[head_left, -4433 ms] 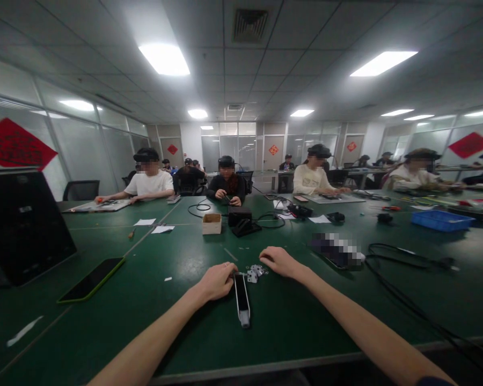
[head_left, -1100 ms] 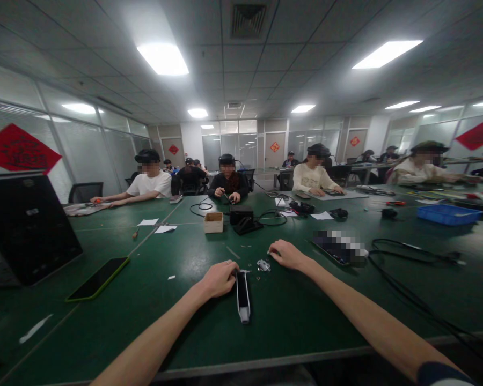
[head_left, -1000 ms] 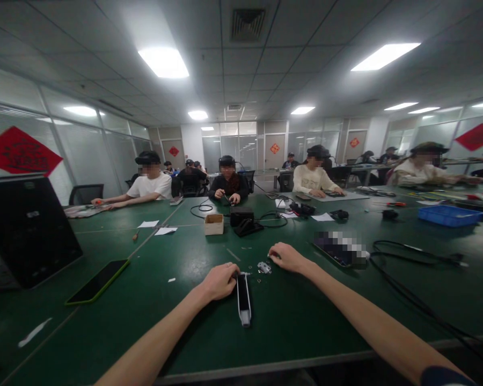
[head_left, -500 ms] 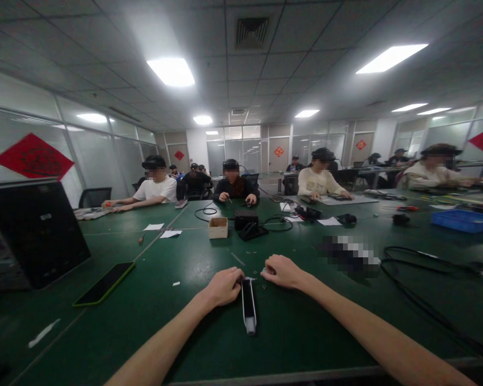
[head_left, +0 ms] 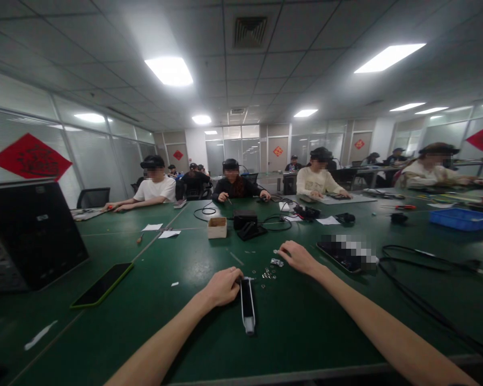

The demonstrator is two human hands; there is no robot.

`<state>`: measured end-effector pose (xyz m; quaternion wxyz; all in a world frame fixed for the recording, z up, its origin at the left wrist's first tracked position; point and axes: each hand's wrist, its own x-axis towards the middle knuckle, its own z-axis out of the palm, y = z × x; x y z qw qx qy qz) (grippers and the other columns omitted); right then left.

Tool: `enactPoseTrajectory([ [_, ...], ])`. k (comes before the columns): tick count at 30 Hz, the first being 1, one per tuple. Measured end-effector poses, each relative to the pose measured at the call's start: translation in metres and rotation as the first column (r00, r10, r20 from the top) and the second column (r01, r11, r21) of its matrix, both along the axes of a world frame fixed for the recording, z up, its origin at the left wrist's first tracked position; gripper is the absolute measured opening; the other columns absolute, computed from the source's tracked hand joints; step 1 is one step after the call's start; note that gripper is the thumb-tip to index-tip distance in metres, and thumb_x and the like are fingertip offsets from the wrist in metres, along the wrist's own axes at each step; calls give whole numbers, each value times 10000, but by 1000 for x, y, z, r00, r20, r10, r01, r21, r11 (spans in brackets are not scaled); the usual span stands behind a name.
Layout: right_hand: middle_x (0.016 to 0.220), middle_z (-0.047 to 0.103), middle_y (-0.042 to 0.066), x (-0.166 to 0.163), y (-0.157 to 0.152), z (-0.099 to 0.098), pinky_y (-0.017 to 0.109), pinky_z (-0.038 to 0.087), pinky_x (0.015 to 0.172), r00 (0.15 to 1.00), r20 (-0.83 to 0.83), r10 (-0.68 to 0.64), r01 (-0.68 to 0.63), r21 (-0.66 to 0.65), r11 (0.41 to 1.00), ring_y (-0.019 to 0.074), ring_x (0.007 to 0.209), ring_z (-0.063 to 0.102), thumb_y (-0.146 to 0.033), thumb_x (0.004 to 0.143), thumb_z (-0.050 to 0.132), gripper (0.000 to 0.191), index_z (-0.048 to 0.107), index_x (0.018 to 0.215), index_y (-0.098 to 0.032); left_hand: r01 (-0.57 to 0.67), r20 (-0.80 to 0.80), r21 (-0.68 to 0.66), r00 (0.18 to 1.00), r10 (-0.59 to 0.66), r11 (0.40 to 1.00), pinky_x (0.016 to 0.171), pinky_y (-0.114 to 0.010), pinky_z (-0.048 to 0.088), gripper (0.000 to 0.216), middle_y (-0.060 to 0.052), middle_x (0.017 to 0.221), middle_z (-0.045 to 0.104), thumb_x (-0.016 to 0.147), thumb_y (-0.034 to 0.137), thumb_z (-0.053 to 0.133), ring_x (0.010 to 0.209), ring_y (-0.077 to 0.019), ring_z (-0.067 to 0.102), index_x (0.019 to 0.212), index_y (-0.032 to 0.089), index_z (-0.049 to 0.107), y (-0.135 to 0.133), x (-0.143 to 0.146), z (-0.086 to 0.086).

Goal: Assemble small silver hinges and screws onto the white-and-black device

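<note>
A long narrow black device with a pale end (head_left: 247, 304) lies on the green table (head_left: 156, 300), pointing toward me. My left hand (head_left: 222, 287) is curled against its far end, fingers closed on it. Small metal parts (head_left: 270, 272) lie scattered just beyond the device. Farther out and to the right, my right hand (head_left: 299, 257) rests on the table with its fingertips pinched together beside a small silvery part (head_left: 277, 262); what the fingers hold I cannot make out.
A phone in a green case (head_left: 101, 284) lies left, beside a black monitor back (head_left: 28, 230). Another phone (head_left: 344, 256) and black cables (head_left: 422, 300) lie right. A small cardboard box (head_left: 217, 227) and black gear (head_left: 247, 224) stand ahead. Several people work at the far side.
My right hand has moved away from the device's far end, out and to the right, uncovering the small metal parts. My left hand has stayed on the device.
</note>
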<state>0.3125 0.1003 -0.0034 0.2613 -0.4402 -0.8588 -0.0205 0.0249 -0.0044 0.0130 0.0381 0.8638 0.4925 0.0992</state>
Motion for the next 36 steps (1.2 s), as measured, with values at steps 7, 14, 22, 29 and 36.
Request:
enactPoseTrajectory([
  [7, 854, 610, 65, 2, 8, -12, 291, 413, 767, 1000, 9, 13, -12, -63, 998, 174, 825, 540, -360, 924, 449, 290, 629, 853, -143, 5, 6, -5, 1000, -5, 1000, 757, -264, 456, 249, -41, 971, 609, 820, 136, 425, 858, -170, 581, 1022, 202, 554, 0, 0, 1],
  [14, 858, 619, 72, -7, 3, -12, 274, 412, 737, 997, 65, 38, -33, -78, 996, 170, 805, 546, -366, 908, 471, 280, 636, 852, -146, 18, 5, -3, 1000, -18, 1000, 771, -271, 456, 267, -44, 996, 613, 816, 142, 417, 880, -178, 583, 1033, 202, 562, 1, -1, 0],
  [22, 857, 640, 95, -9, -5, -1, 276, 403, 731, 982, 182, 51, -44, -44, 998, 185, 814, 557, -331, 918, 436, 289, 654, 872, -147, -2, -1, -1, 1000, 2, 1000, 806, -279, 450, 282, -49, 1009, 616, 803, 123, 426, 901, -185, 587, 1040, 198, 559, 2, 1, -1],
  [29, 904, 620, 65, -17, -20, 8, 289, 378, 765, 956, 246, 159, -163, -3, 987, 179, 846, 533, -246, 882, 498, 182, 667, 903, -183, 22, 35, -2, 999, -21, 1000, 768, -267, 458, 256, -41, 980, 615, 806, 124, 426, 865, -175, 587, 1008, 199, 565, 2, -1, -2],
  [36, 926, 602, 78, -28, -21, 9, 295, 359, 733, 914, 394, 93, -96, -11, 995, 200, 882, 516, -223, 873, 533, 153, 681, 876, -188, 19, 30, 14, 999, -19, 1000, 742, -260, 454, 243, -40, 953, 614, 815, 138, 430, 839, -171, 587, 1007, 197, 565, 3, -1, -3],
])
